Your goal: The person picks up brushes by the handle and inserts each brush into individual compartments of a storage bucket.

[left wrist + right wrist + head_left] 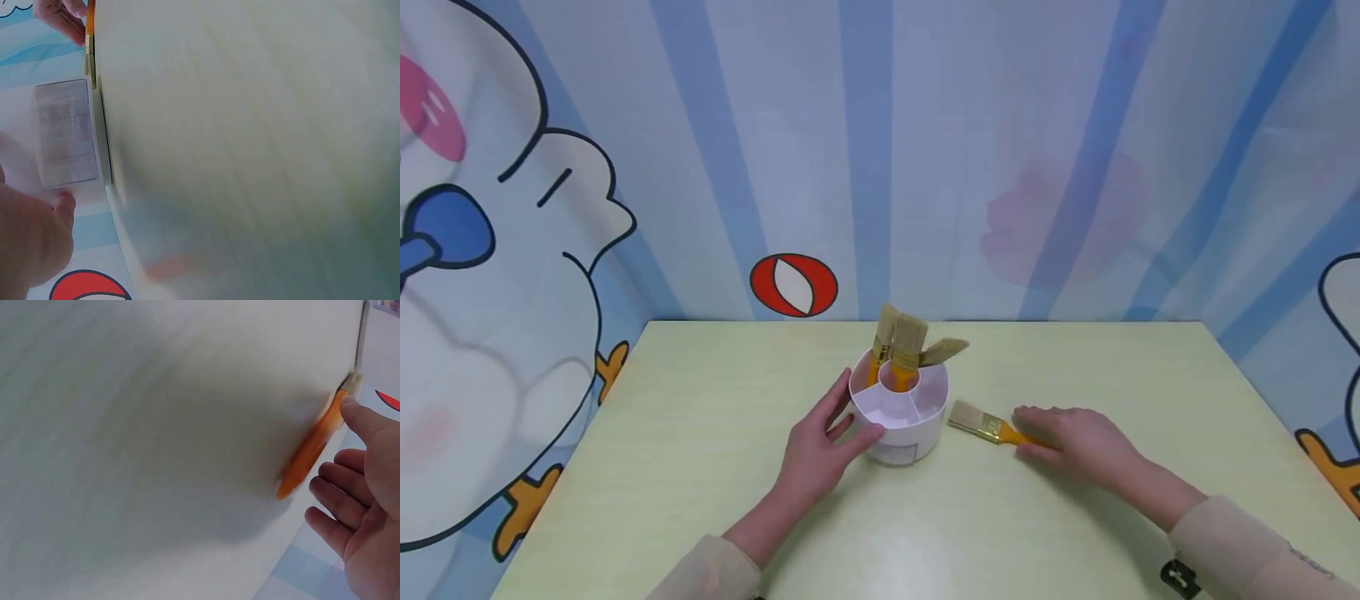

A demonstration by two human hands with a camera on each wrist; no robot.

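Observation:
A white round desk organizer (898,437) with several compartments stands on the table. Three paintbrushes stick up from it, bristles up, among them a middle paintbrush (910,337) and one leaning right (945,351). My left hand (820,446) grips the organizer from its left side, thumb at the front and fingers behind. To the right of it lies another paintbrush (985,423) with an orange handle, bristles toward the organizer. My right hand (1086,442) is over that handle; in the right wrist view its fingers are loosely extended and the thumb tip is at the handle (312,447).
The pale wood-look table (722,375) runs back to a blue-striped backdrop (940,150) with cartoon figures at both sides. A dark clip-like item (1180,577) shows by the right sleeve.

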